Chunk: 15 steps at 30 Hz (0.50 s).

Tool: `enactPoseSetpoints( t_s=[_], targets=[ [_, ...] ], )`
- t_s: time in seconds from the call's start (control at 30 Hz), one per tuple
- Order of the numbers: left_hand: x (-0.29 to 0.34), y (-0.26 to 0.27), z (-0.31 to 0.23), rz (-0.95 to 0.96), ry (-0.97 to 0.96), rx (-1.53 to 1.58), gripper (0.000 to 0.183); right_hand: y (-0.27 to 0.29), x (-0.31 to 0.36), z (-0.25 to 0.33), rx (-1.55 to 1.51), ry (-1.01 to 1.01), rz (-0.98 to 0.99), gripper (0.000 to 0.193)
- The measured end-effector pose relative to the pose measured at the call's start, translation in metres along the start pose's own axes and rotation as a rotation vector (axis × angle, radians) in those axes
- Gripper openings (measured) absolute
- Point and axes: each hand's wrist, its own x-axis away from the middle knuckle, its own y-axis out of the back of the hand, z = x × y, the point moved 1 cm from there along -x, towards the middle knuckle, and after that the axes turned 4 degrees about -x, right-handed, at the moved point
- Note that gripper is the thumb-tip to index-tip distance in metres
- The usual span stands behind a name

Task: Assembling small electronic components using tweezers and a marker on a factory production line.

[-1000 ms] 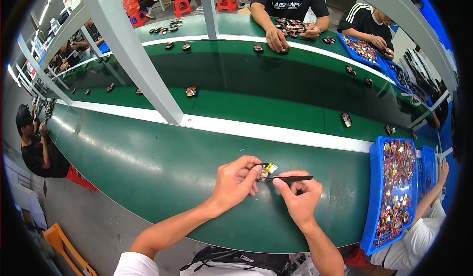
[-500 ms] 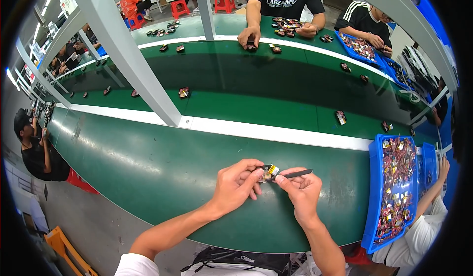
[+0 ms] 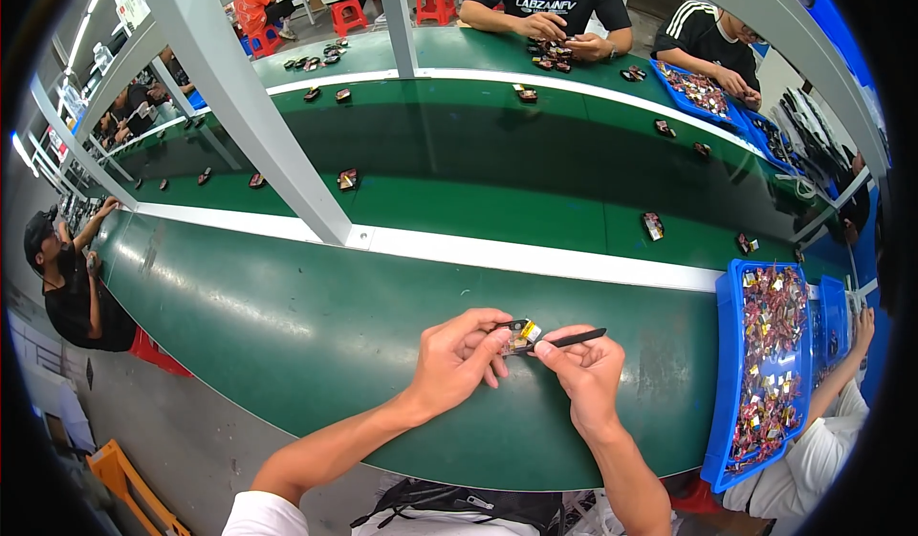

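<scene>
Over the near green tabletop, my left hand is closed round a small black device casing. Yellow tape and a pale inner part show on it; the fingers cover much of the rest. In my right hand, a slim black stick-like tool is pinched between thumb and fingers. Its near tip reaches the casing's lower right edge, while the other end points out to the right. Whether the tip touches the inner parts cannot be made out.
To my right stands a blue tray heaped with small wired parts. Beyond a white rail runs a green conveyor belt carrying scattered casings. A grey metal post rises at the left. Co-workers sit across, at far left and at right.
Casings on the belt have shifted slightly left. The person opposite has drawn a hand back from the belt to the pile. At far left, a person's arm now reaches the rail. My hands barely moved.
</scene>
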Motion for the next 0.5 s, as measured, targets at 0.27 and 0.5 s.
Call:
enactPoseSetpoints(
  t_s=[0.27,0.5],
  targets=[
    [-0.0031,0.0037,0.0009,0.042,0.053,0.072,0.023,-0.0004,-0.0005,-0.0066,-0.012,0.091,-0.009,0.012],
    [-0.0058,0.0088,0.0057,0.130,0.147,0.179,0.029,0.0020,0.0065,-0.0051,0.263,0.337,-0.002,0.009]
  ],
)
